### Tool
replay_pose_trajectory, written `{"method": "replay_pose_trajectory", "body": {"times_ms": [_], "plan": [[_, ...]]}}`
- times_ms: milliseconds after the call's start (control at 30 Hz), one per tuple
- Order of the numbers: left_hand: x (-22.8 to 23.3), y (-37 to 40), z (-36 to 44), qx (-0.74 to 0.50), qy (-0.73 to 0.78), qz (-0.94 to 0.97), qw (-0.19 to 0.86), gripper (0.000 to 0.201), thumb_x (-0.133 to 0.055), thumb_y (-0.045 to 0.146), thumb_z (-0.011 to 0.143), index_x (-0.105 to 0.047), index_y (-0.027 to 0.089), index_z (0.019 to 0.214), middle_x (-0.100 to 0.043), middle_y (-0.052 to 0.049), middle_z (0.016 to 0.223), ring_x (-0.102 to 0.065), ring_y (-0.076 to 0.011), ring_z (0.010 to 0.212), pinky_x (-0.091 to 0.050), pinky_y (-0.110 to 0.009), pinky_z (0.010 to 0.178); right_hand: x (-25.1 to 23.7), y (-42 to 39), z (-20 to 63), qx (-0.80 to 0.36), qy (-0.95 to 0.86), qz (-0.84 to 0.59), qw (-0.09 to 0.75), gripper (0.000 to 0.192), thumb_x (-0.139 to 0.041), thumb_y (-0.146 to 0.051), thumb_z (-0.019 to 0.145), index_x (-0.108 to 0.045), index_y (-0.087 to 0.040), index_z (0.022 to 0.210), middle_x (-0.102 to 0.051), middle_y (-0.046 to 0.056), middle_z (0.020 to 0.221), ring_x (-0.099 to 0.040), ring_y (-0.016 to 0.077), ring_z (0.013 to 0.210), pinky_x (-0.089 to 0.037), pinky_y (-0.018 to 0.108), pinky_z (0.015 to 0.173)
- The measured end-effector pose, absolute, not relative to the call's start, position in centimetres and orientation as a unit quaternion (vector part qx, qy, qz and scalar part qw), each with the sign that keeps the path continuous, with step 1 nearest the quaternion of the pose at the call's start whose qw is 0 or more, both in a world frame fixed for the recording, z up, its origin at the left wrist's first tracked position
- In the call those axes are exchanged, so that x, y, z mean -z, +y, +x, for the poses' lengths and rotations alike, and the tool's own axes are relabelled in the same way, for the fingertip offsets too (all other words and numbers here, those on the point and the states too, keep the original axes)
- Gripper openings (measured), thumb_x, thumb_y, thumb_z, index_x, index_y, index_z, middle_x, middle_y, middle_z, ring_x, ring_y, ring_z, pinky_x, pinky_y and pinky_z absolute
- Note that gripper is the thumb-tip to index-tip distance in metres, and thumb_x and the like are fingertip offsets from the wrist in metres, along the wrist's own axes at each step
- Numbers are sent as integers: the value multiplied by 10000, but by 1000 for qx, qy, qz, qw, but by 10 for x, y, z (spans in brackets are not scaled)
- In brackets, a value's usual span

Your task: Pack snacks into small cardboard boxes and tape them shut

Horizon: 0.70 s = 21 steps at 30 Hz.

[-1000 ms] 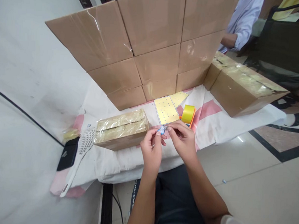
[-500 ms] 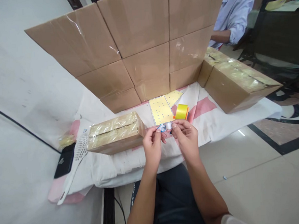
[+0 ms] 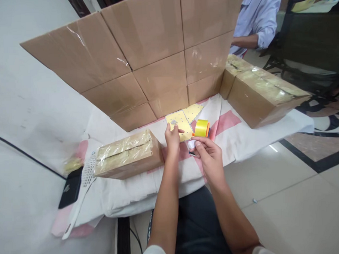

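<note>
Yellow sheet [image 3: 182, 122] under left hand [image 3: 172, 136]

co-worker [image 3: 256, 18] cut off, right-hand scrap [image 3: 191, 144] unclear

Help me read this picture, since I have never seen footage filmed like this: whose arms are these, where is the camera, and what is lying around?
The camera sits on a person's head and looks down, so the two bare arms rising from the bottom edge are that person's own. The left hand reaches forward and presses a small round piece onto a yellow dotted sheet. The right hand pinches a small white scrap; what it is cannot be told. Just beyond it stands a yellow tape roll. All this lies on a white and pink cloth. A taped box lies to the left, another box to the right, and a cardboard wall stands behind. Top right, another person's sleeve shows.
</note>
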<state>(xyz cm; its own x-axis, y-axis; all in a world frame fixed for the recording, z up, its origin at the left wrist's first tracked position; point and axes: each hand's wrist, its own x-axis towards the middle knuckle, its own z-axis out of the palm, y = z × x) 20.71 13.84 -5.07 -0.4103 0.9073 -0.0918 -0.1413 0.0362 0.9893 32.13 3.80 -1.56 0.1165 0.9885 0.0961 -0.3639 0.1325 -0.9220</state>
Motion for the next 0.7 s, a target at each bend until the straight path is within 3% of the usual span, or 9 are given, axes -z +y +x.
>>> {"method": "replay_pose_trajectory", "body": {"times_ms": [67, 167, 333, 567, 700], "plan": [[60, 128, 205, -631, 558, 333, 424, 445, -680, 406, 871, -637, 151, 1233, -593, 38, 626, -487, -101, 554, -353, -211, 542, 21, 40, 321, -536, -393, -389, 637, 205, -693, -416, 923, -749, -243, 1018, -677, 4, 737, -627, 124, 671, -503, 248, 621], [67, 106, 201, -606, 493, 396, 483, 374, -722, 511, 829, -731, 174, 991, -549, 28, 617, -493, -103, 563, -373, -222, 548, 28, 45, 321, -541, -376, -389, 643, 205, -705, -406, 915, -710, -252, 1050, -640, -14, 742, -597, 113, 660, -484, 237, 603], [63, 87, 199, -531, 388, 465, 593, 444, -821, 607, 705, -723, 177, 753, -584, 7, 616, -487, -105, 554, -397, -238, 551, 34, 54, 319, -533, -388, -382, 647, 208, -692, -396, 921, -620, -266, 1067, -585, -43, 715, -562, 110, 645, -476, 228, 601], [62, 87, 200, -563, 333, 461, 600, 337, -864, 497, 710, -730, 197, 782, -641, -5, 701, -568, -123, 648, -456, -245, 637, 34, 51, 312, -482, -418, -432, 637, 221, -628, -425, 944, -555, -257, 1067, -629, -14, 831, -625, 135, 724, -534, 265, 667], [63, 85, 199, -564, 348, 435, 609, 434, -882, 578, 635, -721, 200, 776, -633, -11, 707, -561, -137, 647, -451, -252, 609, 31, 47, 307, -453, -436, -448, 636, 229, -614, -440, 950, -546, -256, 1068, -650, 7, 887, -657, 151, 773, -561, 285, 698]]}}
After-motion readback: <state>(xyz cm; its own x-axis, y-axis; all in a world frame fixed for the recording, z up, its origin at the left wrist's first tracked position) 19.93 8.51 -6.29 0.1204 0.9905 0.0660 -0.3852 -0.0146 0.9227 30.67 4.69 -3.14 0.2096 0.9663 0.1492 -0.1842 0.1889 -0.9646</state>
